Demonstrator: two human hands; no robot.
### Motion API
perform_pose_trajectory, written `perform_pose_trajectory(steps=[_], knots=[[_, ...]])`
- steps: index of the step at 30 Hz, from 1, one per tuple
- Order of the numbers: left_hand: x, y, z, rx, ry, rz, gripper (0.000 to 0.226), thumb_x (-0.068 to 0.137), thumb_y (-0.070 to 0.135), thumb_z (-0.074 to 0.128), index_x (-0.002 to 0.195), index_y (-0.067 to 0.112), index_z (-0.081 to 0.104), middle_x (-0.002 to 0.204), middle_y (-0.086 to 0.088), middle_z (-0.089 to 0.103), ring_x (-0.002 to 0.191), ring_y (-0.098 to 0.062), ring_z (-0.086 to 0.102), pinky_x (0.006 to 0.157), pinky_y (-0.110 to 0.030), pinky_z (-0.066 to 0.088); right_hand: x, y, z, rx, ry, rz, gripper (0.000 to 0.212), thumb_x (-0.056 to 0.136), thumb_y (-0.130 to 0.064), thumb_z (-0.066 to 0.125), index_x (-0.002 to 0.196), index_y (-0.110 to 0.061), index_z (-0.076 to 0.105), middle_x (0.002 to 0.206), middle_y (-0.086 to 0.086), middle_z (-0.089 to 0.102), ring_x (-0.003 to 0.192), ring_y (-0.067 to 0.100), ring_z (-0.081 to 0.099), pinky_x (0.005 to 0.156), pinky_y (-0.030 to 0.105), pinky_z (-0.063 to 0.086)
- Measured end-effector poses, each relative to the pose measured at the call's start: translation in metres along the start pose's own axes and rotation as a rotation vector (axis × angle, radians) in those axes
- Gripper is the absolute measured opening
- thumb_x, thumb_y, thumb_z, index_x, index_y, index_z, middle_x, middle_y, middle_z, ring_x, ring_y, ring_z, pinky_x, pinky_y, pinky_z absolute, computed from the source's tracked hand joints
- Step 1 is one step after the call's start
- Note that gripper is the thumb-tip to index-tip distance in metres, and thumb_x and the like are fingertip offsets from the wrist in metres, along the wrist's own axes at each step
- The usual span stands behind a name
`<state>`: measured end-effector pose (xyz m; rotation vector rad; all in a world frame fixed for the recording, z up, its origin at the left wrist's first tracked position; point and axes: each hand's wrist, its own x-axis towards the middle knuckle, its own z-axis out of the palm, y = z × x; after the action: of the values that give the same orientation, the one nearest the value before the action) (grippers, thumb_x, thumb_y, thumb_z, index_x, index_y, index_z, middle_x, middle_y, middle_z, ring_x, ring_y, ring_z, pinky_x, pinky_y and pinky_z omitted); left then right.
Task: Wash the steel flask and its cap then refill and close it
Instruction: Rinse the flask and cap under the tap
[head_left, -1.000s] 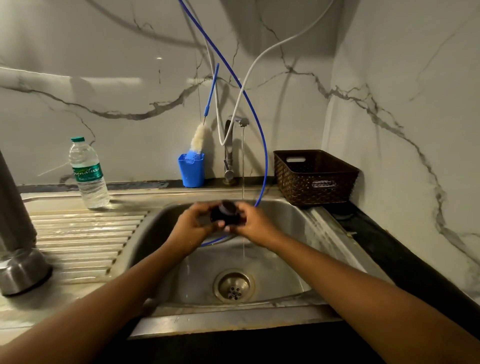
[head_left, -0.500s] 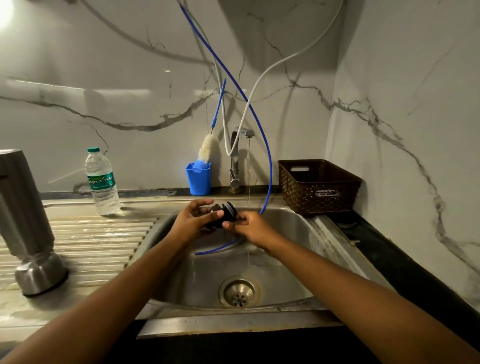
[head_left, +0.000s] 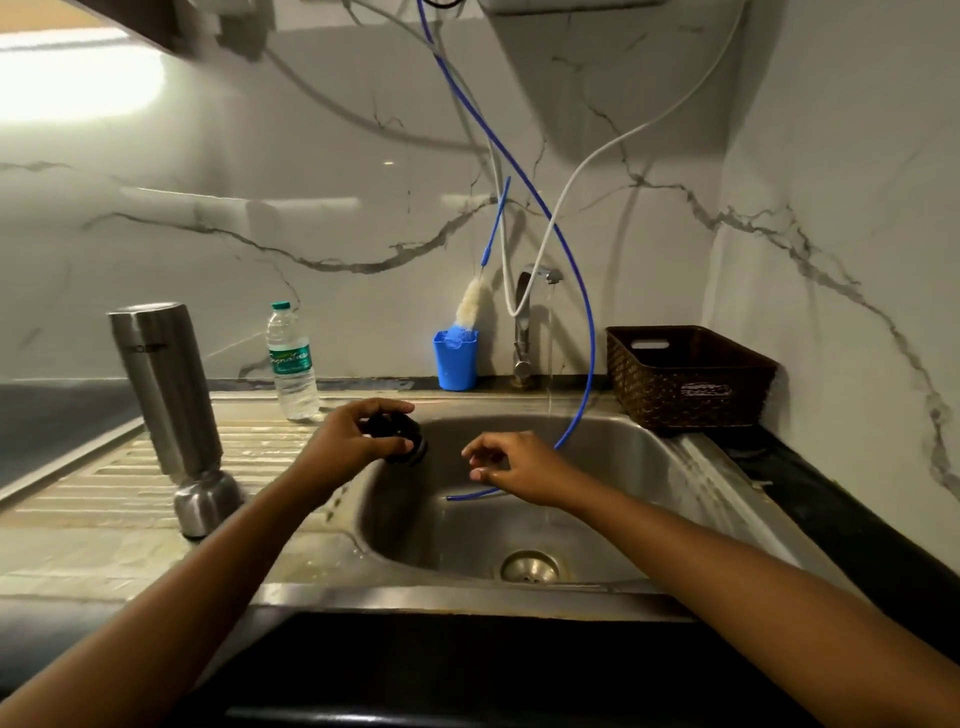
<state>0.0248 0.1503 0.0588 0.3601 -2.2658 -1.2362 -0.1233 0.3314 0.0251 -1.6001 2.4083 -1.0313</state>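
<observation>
The steel flask (head_left: 169, 400) stands mouth down on the ribbed drainboard at the left, tilted slightly. Its black cap (head_left: 399, 440) is held over the left rim of the sink (head_left: 670, 467) by my left hand (head_left: 353, 441), whose fingers and thumb curl round it. My right hand (head_left: 511, 465) hovers over the basin a short way right of the cap, fingers loosely bent, holding nothing. A thin stream of water falls from the tap (head_left: 530, 312) into the basin, just right of my right hand.
A plastic water bottle (head_left: 292, 361) stands behind the drainboard. A blue cup (head_left: 456, 359) with a bottle brush sits left of the tap. A brown basket (head_left: 685, 376) stands at the back right. A blue hose (head_left: 584, 364) hangs into the sink.
My right hand has let go of the cap and drawn right. My left hand has carried the cap left toward the sink's rim. The view has tilted up and left.
</observation>
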Motion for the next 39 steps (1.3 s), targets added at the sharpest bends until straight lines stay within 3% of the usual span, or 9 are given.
perform_pose_trajectory(steps=[7,12,14,17,21,24,30,35,39], knots=[[-0.055,-0.007,-0.114,0.107,0.222,-0.006,0.052,0.071,0.003,0.079,0.103,0.04,0.063,0.1,-0.004,0.069,0.096,-0.016,0.064,0.09,-0.033,0.047,0.029,-0.056,0.057,-0.007,-0.145,-0.141,0.031,0.086,-0.024,0.066,0.115,-0.015,0.063,0.11,0.004,0.066,0.1,0.014,0.061,0.09,0.029,0.05],[-0.088,-0.051,-0.181,0.104,0.485,-0.087,0.045,0.074,0.003,0.076,0.111,0.026,0.064,0.101,-0.009,0.068,0.094,-0.022,0.062,0.088,-0.036,0.046,0.049,-0.089,0.106,0.013,-0.185,-0.268,0.028,0.087,-0.023,0.064,0.113,-0.014,0.064,0.108,0.003,0.065,0.09,0.01,0.058,0.079,0.017,0.047],[-0.092,-0.077,-0.192,0.087,0.531,-0.155,0.045,0.073,-0.002,0.076,0.111,0.018,0.064,0.099,-0.014,0.067,0.093,-0.025,0.062,0.086,-0.033,0.044,0.06,-0.099,0.121,0.027,-0.211,-0.29,0.028,0.087,-0.026,0.064,0.113,-0.015,0.063,0.108,0.002,0.065,0.092,0.011,0.059,0.082,0.023,0.049],[-0.093,-0.105,-0.195,0.162,0.441,-0.238,0.046,0.072,-0.003,0.076,0.114,0.012,0.064,0.099,-0.013,0.067,0.094,-0.027,0.063,0.085,-0.029,0.043,0.081,-0.114,0.137,0.064,-0.239,-0.233,0.04,0.086,-0.032,0.064,0.122,-0.016,0.057,0.118,0.003,0.061,0.101,0.015,0.057,0.089,0.029,0.049],[-0.083,-0.118,-0.197,0.287,0.327,-0.257,0.051,0.069,0.009,0.083,0.113,0.025,0.063,0.105,-0.004,0.067,0.1,-0.02,0.062,0.09,-0.032,0.044,0.109,-0.138,0.158,0.131,-0.281,-0.13,0.069,0.08,-0.04,0.07,0.139,-0.018,0.04,0.135,0.004,0.05,0.116,0.019,0.051,0.093,0.025,0.04],[-0.076,-0.125,-0.197,0.346,0.298,-0.257,0.05,0.065,0.016,0.086,0.109,0.025,0.064,0.105,0.0,0.068,0.101,-0.02,0.062,0.09,-0.034,0.045,0.124,-0.154,0.174,0.186,-0.294,-0.086,0.087,0.073,-0.045,0.075,0.144,-0.02,0.029,0.14,0.005,0.045,0.123,0.023,0.047,0.102,0.035,0.039],[-0.079,-0.124,-0.192,0.429,0.284,-0.278,0.072,0.061,0.029,0.087,0.125,0.026,0.055,0.123,-0.004,0.061,0.108,-0.02,0.056,0.089,-0.032,0.042,0.129,-0.156,0.178,0.257,-0.238,-0.051,0.074,0.068,-0.039,0.081,0.13,-0.02,0.046,0.124,0.003,0.056,0.107,0.018,0.053,0.09,0.028,0.043],[-0.087,-0.094,-0.17,0.547,0.496,0.034,0.063,0.068,0.041,0.077,0.124,0.022,0.059,0.128,-0.009,0.056,0.115,-0.028,0.052,0.092,-0.048,0.048,0.109,-0.125,0.137,0.328,-0.196,0.036,0.066,0.07,-0.038,0.078,0.125,-0.022,0.046,0.12,0.001,0.055,0.106,0.017,0.052,0.092,0.031,0.047],[-0.063,-0.055,-0.112,0.563,0.309,0.282,0.036,0.079,0.032,0.075,0.113,0.025,0.064,0.118,0.004,0.057,0.107,-0.015,0.053,0.087,-0.034,0.045,0.088,-0.08,0.089,0.317,-0.132,0.12,0.07,0.072,-0.038,0.077,0.131,-0.017,0.044,0.125,0.003,0.052,0.107,0.015,0.05,0.088,0.025,0.044]])
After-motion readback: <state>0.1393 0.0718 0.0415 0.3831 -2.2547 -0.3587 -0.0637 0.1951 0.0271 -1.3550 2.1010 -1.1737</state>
